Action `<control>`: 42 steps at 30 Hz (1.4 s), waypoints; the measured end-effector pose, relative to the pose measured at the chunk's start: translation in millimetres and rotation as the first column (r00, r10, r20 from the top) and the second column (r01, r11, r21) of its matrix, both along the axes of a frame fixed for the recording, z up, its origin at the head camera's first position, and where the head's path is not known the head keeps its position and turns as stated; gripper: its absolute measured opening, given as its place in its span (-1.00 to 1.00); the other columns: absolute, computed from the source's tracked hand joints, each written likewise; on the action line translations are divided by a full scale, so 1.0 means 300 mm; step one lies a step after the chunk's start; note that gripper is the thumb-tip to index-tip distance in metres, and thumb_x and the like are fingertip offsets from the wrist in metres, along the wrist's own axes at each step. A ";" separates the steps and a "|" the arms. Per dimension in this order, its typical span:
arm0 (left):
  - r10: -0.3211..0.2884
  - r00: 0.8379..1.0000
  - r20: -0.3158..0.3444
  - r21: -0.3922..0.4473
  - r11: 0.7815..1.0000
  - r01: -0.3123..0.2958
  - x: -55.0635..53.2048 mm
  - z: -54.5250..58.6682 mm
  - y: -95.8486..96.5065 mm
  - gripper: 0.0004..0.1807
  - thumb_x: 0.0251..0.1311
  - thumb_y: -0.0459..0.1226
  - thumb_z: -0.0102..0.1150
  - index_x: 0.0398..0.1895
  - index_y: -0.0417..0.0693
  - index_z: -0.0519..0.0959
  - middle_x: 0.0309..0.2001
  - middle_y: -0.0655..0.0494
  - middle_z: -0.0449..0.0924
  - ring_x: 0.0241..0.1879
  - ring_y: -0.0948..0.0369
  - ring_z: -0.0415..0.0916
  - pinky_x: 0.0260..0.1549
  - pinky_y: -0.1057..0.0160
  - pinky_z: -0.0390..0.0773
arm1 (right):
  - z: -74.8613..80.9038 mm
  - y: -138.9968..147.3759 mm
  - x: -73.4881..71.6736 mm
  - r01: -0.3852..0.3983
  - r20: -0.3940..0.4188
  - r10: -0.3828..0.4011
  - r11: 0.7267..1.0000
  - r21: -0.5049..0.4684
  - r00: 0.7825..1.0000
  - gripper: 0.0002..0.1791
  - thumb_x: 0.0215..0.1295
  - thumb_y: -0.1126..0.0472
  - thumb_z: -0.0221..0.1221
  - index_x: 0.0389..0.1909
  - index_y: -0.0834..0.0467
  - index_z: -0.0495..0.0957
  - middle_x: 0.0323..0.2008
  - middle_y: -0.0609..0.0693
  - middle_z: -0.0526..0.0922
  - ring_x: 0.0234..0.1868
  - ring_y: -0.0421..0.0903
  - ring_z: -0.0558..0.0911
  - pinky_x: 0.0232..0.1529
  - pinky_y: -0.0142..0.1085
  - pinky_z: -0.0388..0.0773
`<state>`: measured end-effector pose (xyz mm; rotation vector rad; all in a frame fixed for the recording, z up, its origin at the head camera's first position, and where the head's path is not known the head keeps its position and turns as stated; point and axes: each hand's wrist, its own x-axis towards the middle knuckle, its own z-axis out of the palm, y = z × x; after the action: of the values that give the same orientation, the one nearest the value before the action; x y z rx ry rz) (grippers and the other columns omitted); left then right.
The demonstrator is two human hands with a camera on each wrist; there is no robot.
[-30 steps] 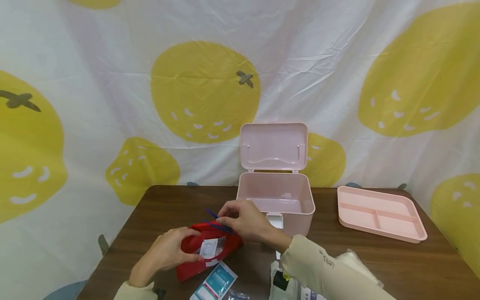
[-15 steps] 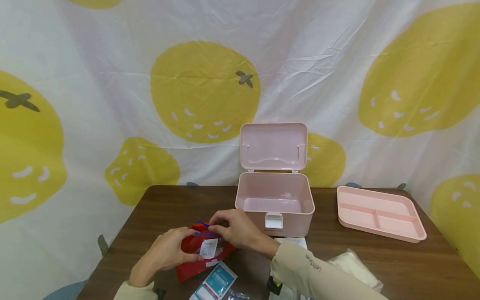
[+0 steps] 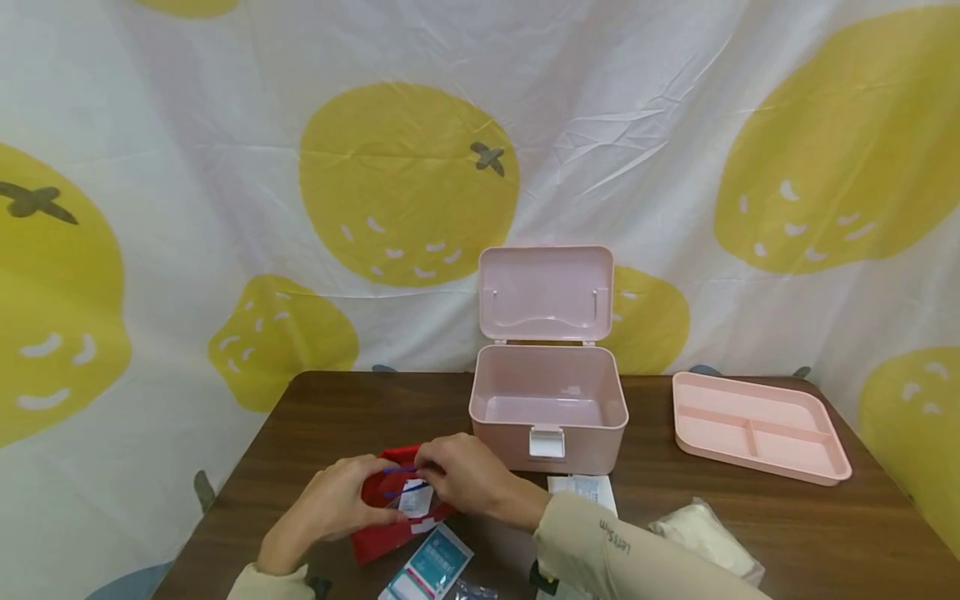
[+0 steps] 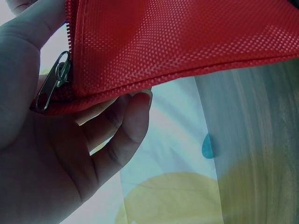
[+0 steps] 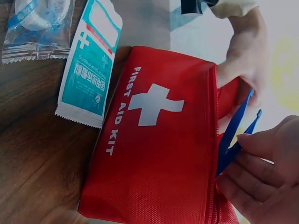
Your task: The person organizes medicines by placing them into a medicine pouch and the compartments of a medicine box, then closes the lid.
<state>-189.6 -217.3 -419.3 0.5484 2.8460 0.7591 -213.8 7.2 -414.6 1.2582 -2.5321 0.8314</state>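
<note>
A red first aid pouch (image 3: 378,542) with a white cross lies at the table's left front, its zipped mouth apart. My left hand (image 3: 337,500) grips it by the mouth, thumb and fingers spread across the opening; the left wrist view shows the zipper pull (image 4: 55,81) beside the palm. Over the other end of the mouth, my right hand (image 3: 468,479) pinches blue plastic tweezers (image 5: 230,147). Their joined end dips inside the pouch in the right wrist view, while the two tips stick out. A white packet (image 3: 415,500) shows inside the pouch.
A teal-and-white dressing packet (image 5: 91,65) and a clear packet (image 5: 44,18) lie in front of the pouch. Behind stands a pink box (image 3: 551,442) with its lid raised. Farther right are a pink divided tray (image 3: 757,408) and a wrapped cream bundle (image 3: 708,542).
My right hand has moved left and down with the tweezers, from the pouch's far edge to over its mouth. My left hand has kept its grip on the pouch.
</note>
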 end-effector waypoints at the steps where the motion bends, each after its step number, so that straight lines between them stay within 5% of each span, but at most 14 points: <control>1: -0.002 1.000 -0.002 0.003 1.000 0.002 0.000 -0.001 0.000 -0.38 -0.06 0.07 0.52 0.06 0.01 0.62 -0.14 0.17 0.64 -0.21 0.20 0.57 -0.19 0.03 0.69 | -0.001 -0.002 0.002 0.003 -0.013 -0.003 1.000 0.014 1.000 -0.95 0.27 0.23 0.31 -0.28 0.09 0.72 -0.30 -0.07 0.76 -0.36 -0.24 0.65 -0.22 -0.51 0.60; 18: 0.032 0.999 0.020 0.008 0.999 -0.032 0.006 0.000 0.002 -0.34 -0.10 0.03 0.55 0.10 0.00 0.60 -0.11 0.15 0.63 -0.19 0.18 0.54 -0.23 0.05 0.70 | -0.024 -0.016 0.006 0.034 -0.041 -0.029 0.990 0.138 0.999 -0.93 0.23 0.22 0.29 -0.33 0.05 0.74 -0.35 -0.14 0.76 -0.41 -0.24 0.63 -0.29 -0.52 0.56; 26: 0.036 0.999 -0.006 -0.019 0.999 -0.036 0.005 -0.002 0.005 -0.33 -0.12 0.06 0.55 0.09 0.00 0.61 -0.11 0.16 0.63 -0.21 0.19 0.52 -0.25 0.08 0.68 | 0.018 0.020 0.025 -0.019 0.087 0.020 1.000 -0.019 0.996 -0.95 0.24 0.25 0.31 -0.33 0.12 0.74 -0.39 -0.09 0.75 -0.45 -0.31 0.54 -0.40 -0.60 0.48; 33: 0.063 0.997 0.033 -0.006 0.998 -0.063 0.000 -0.001 -0.004 -0.32 -0.12 0.05 0.56 0.11 0.03 0.60 -0.08 0.16 0.62 -0.16 0.17 0.53 -0.22 0.05 0.70 | 0.046 0.075 0.047 -0.059 0.330 0.089 0.993 -0.100 0.940 -0.95 0.21 0.24 0.35 -0.43 0.09 0.72 -0.47 -0.15 0.71 -0.52 -0.37 0.47 -0.48 -0.54 0.51; 42: 0.107 0.994 0.012 -0.039 0.993 -0.107 0.003 -0.004 -0.005 -0.32 -0.16 0.07 0.57 0.09 0.06 0.62 -0.02 0.14 0.64 -0.07 0.12 0.54 -0.12 -0.07 0.66 | -0.020 0.131 0.057 -0.166 0.494 0.100 0.982 0.091 0.864 -0.91 0.13 0.30 0.36 -0.48 0.06 0.68 -0.58 -0.29 0.57 -0.54 -0.42 0.45 -0.46 -0.53 0.49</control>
<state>-188.8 -218.7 -420.4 0.3858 2.8895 0.7200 -196.8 46.5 -420.6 1.4269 -2.9559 1.1589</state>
